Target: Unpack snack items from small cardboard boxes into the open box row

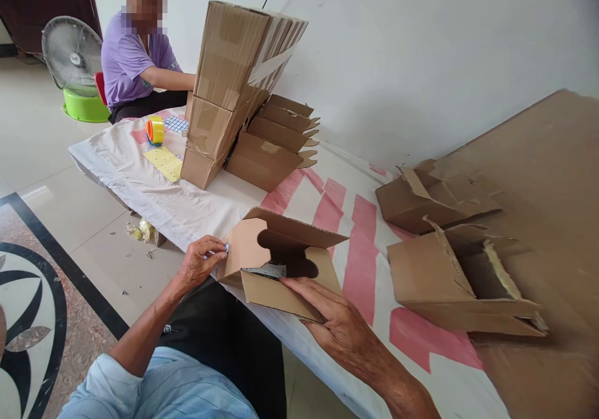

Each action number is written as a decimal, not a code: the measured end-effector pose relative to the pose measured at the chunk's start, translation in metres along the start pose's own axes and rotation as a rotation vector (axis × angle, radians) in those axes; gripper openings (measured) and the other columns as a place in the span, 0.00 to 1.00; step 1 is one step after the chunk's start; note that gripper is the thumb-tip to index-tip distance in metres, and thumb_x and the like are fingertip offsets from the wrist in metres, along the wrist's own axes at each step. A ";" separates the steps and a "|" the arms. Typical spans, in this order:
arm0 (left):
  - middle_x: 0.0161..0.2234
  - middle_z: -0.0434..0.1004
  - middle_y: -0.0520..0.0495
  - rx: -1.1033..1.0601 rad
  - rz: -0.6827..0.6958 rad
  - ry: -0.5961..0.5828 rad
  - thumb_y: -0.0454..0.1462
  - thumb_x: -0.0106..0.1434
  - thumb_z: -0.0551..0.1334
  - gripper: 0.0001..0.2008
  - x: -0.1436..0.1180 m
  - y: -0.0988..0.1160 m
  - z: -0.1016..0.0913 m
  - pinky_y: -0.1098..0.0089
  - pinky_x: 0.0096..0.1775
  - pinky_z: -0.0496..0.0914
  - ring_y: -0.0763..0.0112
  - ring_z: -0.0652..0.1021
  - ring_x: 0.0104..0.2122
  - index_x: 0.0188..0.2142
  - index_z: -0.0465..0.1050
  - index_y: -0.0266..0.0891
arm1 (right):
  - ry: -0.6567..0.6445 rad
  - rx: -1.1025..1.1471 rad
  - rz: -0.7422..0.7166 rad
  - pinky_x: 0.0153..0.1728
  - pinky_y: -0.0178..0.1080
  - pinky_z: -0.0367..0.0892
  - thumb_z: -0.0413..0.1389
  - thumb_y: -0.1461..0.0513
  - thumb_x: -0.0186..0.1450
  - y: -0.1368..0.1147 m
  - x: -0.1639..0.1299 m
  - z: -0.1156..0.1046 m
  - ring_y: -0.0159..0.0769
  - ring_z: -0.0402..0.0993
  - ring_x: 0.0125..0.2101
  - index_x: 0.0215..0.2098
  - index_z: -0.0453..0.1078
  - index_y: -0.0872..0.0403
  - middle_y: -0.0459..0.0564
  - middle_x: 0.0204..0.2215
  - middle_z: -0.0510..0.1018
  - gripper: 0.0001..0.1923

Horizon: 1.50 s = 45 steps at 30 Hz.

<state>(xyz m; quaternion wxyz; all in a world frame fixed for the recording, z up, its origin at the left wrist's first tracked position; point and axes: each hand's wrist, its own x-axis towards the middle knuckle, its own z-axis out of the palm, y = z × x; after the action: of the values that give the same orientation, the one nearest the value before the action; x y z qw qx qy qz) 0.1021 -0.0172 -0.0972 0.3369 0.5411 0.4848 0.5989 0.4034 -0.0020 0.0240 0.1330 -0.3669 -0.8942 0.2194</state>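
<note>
We work at the near edge of the table (196,210). The box (281,269) lies there on its side, open flaps up, so its side faces us. Our right hand (334,322) lies flat, fingers extended, along the box's near wall to steady it. Our left hand (201,261) pinches a small blue sticker (226,248) between thumb and fingertips at the box's left flap. Stacked boxes (234,88) stand near the far corner, beside a tape roll (155,130).

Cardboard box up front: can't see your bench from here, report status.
Left hand pinching box flap edge. Right hand flat against cardboard box, flaps open. Two open boxes to the right, apart.
</note>
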 end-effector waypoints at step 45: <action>0.29 0.83 0.48 -0.089 -0.095 0.369 0.54 0.54 0.76 0.20 0.131 0.030 -0.121 0.69 0.33 0.77 0.64 0.85 0.33 0.31 0.80 0.40 | 0.004 -0.058 -0.001 0.64 0.47 0.76 0.52 0.69 0.56 0.039 -0.001 0.026 0.50 0.80 0.62 0.64 0.79 0.47 0.49 0.59 0.85 0.39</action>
<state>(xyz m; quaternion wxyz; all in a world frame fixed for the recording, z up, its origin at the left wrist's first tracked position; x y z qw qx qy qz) -0.0370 0.0692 -0.0195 0.2939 0.3834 0.5364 0.6920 0.4173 0.0144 -0.0181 0.1242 -0.3706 -0.9001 0.1924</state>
